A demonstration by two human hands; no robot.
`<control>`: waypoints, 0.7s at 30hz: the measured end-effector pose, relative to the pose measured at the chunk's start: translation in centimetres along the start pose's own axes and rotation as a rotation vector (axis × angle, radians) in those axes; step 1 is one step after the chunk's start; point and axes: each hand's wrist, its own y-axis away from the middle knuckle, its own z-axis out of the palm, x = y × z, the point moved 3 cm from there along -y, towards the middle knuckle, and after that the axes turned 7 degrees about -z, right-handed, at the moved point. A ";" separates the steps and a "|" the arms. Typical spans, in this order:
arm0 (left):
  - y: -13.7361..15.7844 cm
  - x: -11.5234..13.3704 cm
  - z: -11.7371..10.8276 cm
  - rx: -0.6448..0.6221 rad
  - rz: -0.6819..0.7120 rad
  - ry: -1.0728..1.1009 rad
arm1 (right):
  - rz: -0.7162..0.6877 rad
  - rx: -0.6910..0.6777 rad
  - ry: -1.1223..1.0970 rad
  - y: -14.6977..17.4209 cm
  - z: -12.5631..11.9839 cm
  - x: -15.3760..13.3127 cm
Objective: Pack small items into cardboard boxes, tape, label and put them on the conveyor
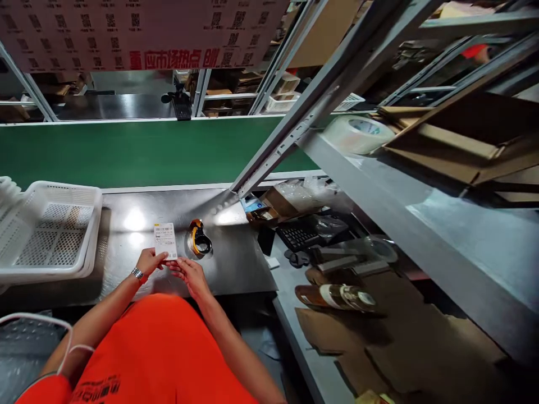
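Observation:
My left hand (150,262), with a metal watch at the wrist, pinches the lower left edge of a white printed shipping label (165,240). At the label's lower right corner, my right hand (190,273) has its fingertips closed on the edge, palm partly turned up. The label is held over the metal table (236,264), its printed side facing up. Just right of it stands a yellow and black tape dispenser (197,240) with a roll of clear tape. Neither hand touches the dispenser.
White perforated baskets (90,247) are stacked at the table's left. A green conveyor belt (138,154) runs behind. On the right are a slanting metal post (278,151), a keyboard (297,233), a bottle (334,297), flat cardboard (404,331) and a shelf with a tape roll (357,134).

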 end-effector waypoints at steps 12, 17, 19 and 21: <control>0.9 0.3 0.5 0.080 0.068 -0.114 | -0.118 0.085 0.097 -0.3 -0.6 -0.5; 2.6 1.4 1.1 0.052 0.497 -0.362 | -0.186 0.081 0.168 -0.2 -0.4 -0.8; 2.7 1.3 1.5 -0.078 0.468 -0.442 | -0.206 0.028 0.211 -0.1 -0.4 -0.9; 2.4 1.3 1.7 -0.104 0.414 -0.482 | -0.217 -0.013 0.240 0.1 -0.7 -0.9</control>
